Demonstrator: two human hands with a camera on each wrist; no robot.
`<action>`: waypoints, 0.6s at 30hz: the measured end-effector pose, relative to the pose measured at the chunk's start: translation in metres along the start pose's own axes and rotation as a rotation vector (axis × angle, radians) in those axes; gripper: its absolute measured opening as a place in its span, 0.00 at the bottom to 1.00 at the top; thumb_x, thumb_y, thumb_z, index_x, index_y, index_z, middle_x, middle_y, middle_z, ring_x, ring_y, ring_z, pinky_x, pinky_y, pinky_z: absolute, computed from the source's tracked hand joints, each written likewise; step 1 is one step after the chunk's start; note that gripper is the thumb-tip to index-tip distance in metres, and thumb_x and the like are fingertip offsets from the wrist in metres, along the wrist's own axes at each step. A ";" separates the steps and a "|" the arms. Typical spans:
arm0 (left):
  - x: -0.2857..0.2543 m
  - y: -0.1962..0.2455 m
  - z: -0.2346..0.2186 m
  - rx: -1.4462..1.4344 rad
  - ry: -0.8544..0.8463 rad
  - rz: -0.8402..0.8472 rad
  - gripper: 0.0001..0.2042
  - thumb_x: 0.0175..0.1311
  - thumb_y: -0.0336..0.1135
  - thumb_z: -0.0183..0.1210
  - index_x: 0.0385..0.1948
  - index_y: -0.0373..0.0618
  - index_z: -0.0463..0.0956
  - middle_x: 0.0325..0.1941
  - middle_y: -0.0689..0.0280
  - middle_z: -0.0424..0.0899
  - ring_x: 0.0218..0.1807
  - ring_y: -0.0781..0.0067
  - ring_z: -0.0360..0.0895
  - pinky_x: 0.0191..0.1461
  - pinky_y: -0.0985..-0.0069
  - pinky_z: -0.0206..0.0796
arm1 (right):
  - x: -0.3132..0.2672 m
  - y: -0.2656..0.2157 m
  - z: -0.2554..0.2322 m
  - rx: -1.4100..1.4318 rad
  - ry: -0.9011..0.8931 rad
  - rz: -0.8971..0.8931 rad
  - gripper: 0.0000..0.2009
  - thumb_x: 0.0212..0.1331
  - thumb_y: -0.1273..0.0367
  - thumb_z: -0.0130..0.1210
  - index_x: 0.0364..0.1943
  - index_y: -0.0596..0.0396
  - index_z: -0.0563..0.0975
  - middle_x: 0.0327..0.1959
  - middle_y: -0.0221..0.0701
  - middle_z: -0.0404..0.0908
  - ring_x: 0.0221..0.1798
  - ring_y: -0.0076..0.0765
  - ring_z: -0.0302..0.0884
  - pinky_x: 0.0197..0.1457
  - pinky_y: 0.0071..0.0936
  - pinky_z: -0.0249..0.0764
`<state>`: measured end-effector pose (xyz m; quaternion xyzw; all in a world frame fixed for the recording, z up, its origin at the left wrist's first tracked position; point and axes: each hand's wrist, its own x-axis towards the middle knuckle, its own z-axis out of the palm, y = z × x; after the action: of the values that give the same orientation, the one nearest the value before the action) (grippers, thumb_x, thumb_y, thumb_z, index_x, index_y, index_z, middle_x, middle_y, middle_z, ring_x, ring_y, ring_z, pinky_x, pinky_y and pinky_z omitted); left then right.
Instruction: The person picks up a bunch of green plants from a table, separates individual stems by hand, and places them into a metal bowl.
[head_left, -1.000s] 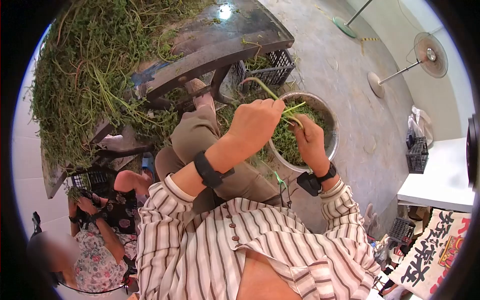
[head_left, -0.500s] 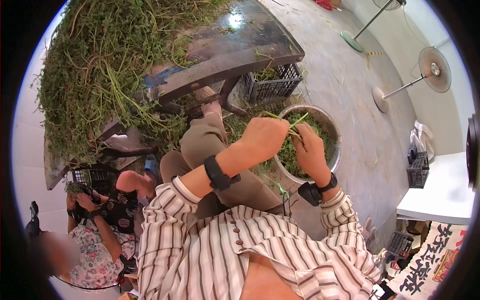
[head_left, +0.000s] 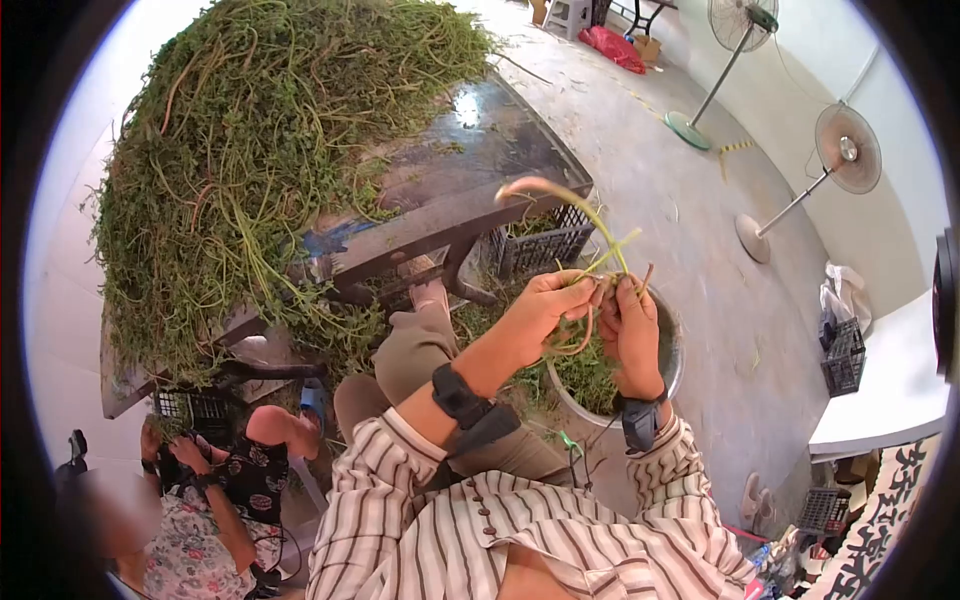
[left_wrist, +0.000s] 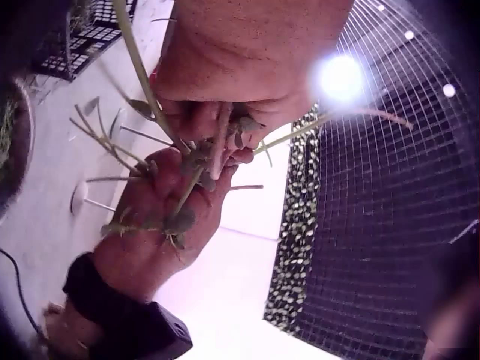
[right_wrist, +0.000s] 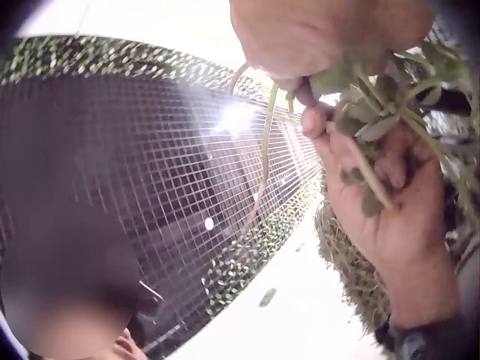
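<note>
My left hand (head_left: pixel 555 312) and right hand (head_left: pixel 632 330) meet above a round metal basin (head_left: pixel 677 365) holding cut greens. Between the fingertips of both hands are several leafy green stems (head_left: pixel 598 222), pinched from each side. One long stem with a reddish end arches up and to the left, and another loops below the left hand. Close up in the left wrist view, small rounded leaves (left_wrist: pixel 180 221) hang around the right hand's fingers. More leaves (right_wrist: pixel 367 124) cover part of the left palm in the right wrist view. The exact pinch point is hidden by fingers.
A large heap of greens (head_left: pixel 250 150) covers much of the dark table (head_left: pixel 490 130) to the left. Beside the table stands a black crate (head_left: pixel 545 250) with greens. Standing fans (head_left: pixel 848 150) are at the right, near a white counter (head_left: pixel 885 385). Another person (head_left: pixel 215 510) sits lower left.
Both hands have turned so the thumbs and pinching fingertips show, and the long stem now arches higher above them. The head view has shifted, showing more of the far floor.
</note>
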<state>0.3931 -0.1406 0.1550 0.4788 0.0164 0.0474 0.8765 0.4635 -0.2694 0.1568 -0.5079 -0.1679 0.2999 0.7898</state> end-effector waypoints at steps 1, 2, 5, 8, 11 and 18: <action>0.000 0.002 0.003 -0.054 0.002 -0.037 0.11 0.65 0.40 0.50 0.29 0.43 0.74 0.20 0.77 0.65 0.23 0.90 0.57 0.28 0.88 0.50 | 0.003 0.000 -0.001 -0.052 0.052 -0.038 0.11 0.66 0.62 0.44 0.34 0.54 0.71 0.17 0.17 0.62 0.17 0.10 0.54 0.17 0.11 0.49; 0.001 0.005 0.008 -0.105 0.000 -0.076 0.10 0.65 0.40 0.50 0.29 0.43 0.73 0.19 0.78 0.64 0.22 0.90 0.57 0.27 0.88 0.49 | 0.008 -0.001 -0.002 -0.102 0.108 -0.081 0.10 0.66 0.62 0.45 0.33 0.54 0.71 0.18 0.17 0.63 0.17 0.09 0.54 0.17 0.11 0.49; -0.008 0.014 0.017 0.248 0.024 -0.034 0.11 0.66 0.42 0.50 0.28 0.45 0.72 0.18 0.79 0.61 0.21 0.89 0.54 0.25 0.87 0.47 | 0.017 -0.004 -0.010 -0.145 0.214 -0.124 0.09 0.65 0.62 0.47 0.33 0.52 0.71 0.19 0.17 0.65 0.18 0.08 0.54 0.18 0.10 0.50; -0.020 0.032 0.011 0.487 0.090 -0.066 0.14 0.65 0.45 0.50 0.26 0.45 0.72 0.18 0.78 0.61 0.22 0.89 0.54 0.24 0.85 0.47 | 0.021 -0.007 -0.026 -0.241 0.238 -0.160 0.09 0.65 0.63 0.47 0.35 0.53 0.72 0.20 0.17 0.65 0.19 0.08 0.54 0.20 0.10 0.52; -0.032 0.045 0.000 0.745 0.214 0.173 0.12 0.65 0.42 0.51 0.28 0.43 0.75 0.18 0.77 0.65 0.22 0.88 0.57 0.24 0.85 0.49 | 0.016 -0.003 -0.035 -0.450 0.207 -0.188 0.10 0.66 0.64 0.46 0.34 0.56 0.72 0.22 0.18 0.65 0.21 0.10 0.55 0.23 0.12 0.56; -0.033 0.066 -0.008 1.496 0.431 0.471 0.13 0.60 0.30 0.53 0.47 0.43 0.73 0.25 0.57 0.77 0.21 0.71 0.71 0.24 0.76 0.60 | 0.000 -0.010 -0.022 -0.836 0.061 -0.367 0.12 0.65 0.64 0.45 0.32 0.61 0.71 0.21 0.27 0.65 0.26 0.22 0.60 0.31 0.21 0.61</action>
<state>0.3554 -0.1016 0.2059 0.9091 0.1108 0.2982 0.2690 0.4794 -0.2881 0.1567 -0.7534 -0.3386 0.0465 0.5618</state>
